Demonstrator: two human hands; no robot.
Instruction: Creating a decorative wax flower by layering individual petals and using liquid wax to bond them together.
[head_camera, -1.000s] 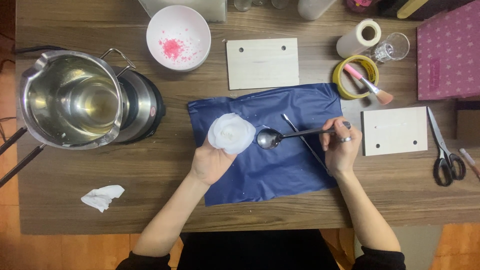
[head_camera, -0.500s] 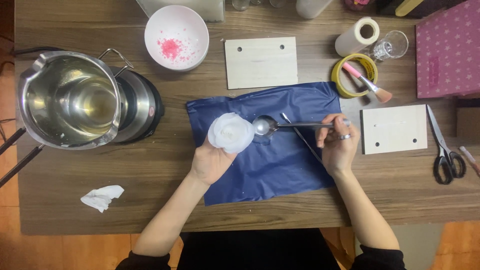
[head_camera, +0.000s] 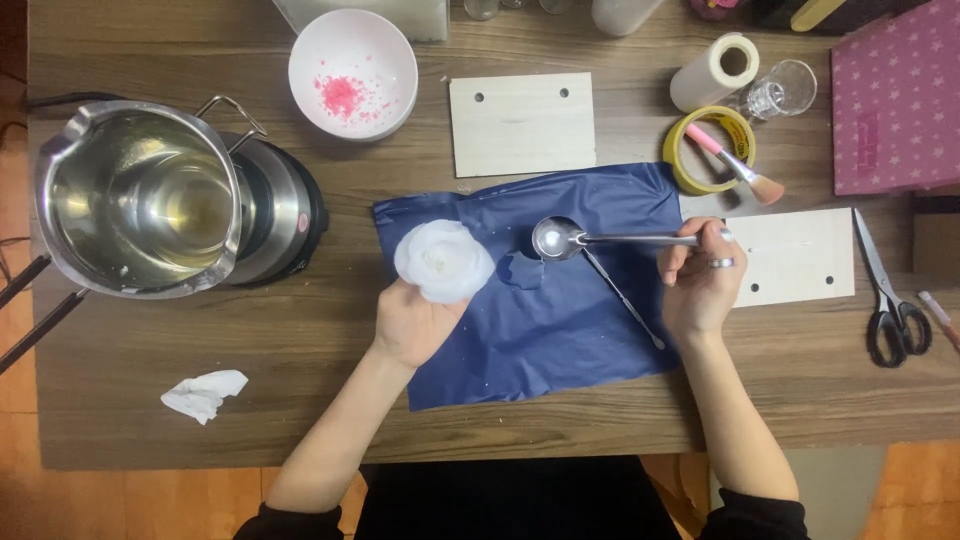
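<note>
Flower (head_camera: 443, 260) left of spoon (head_camera: 560, 240), above cloth (head_camera: 570, 330)

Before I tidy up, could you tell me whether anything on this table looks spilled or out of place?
A crumpled white tissue lies loose on the wooden table, near its front edge. A small wet-looking patch sits on the blue sheet, just below the spoon. Nothing else stands out.

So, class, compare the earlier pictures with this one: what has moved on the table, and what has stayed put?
The right hand has kept its grip on the spoon but drawn it back to the right, away from the white flower; the bowl now sits clear of the petals. The left hand still holds the flower over the blue sheet. The pot, bowl and scissors have not moved.
</note>
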